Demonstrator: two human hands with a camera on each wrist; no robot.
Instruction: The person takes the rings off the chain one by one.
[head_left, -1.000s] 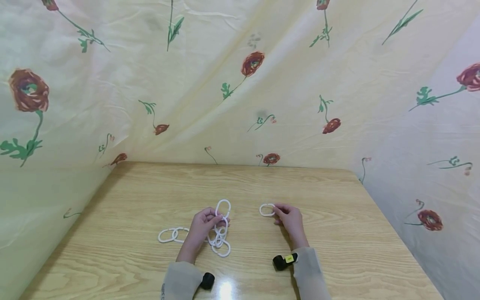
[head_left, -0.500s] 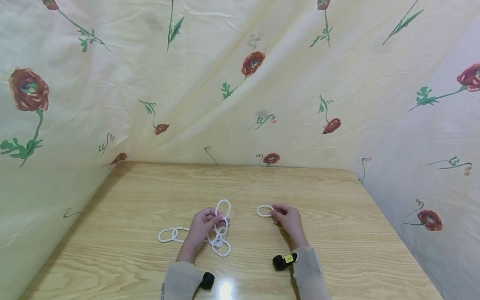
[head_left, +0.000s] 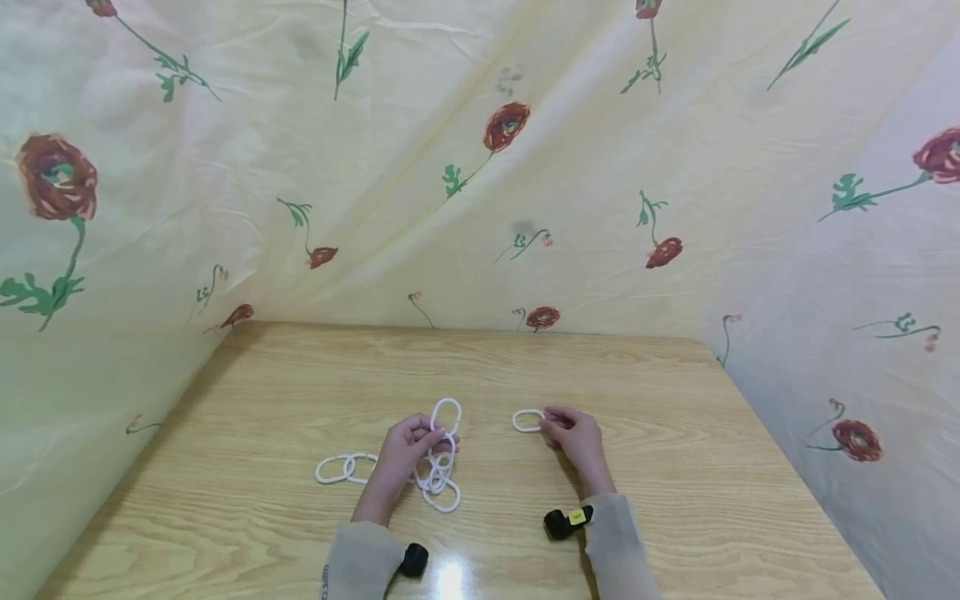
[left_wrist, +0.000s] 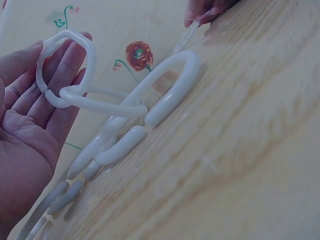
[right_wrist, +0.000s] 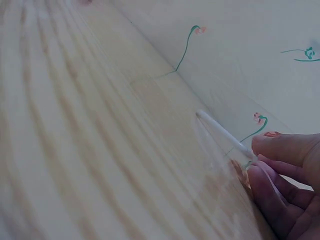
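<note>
My left hand (head_left: 405, 450) pinches a chain of white plastic oval links (left_wrist: 173, 102) between thumb and fingers. The chain's end link (left_wrist: 90, 57) stands up above the fingertips and has a small gap in its side. Below the hand, several joined links bunch on the table, and others trail left from behind the wrist. Over to the right, my right hand (head_left: 577, 442) pinches one separate white oval link (right_wrist: 225, 134) by its right end. This link points left toward the chain and stays apart from it, close over the tabletop.
Both hands work over a light wood-grain table (head_left: 300, 358). A cream cloth with red flowers (head_left: 390, 167) hangs behind the table and along its sides. Each wrist wears a small black camera, the right one (head_left: 557, 525) with a yellow label.
My right hand has shifted slightly left with the single link, bringing it a little nearer the chain. The left hand and the chain have stayed in place.
</note>
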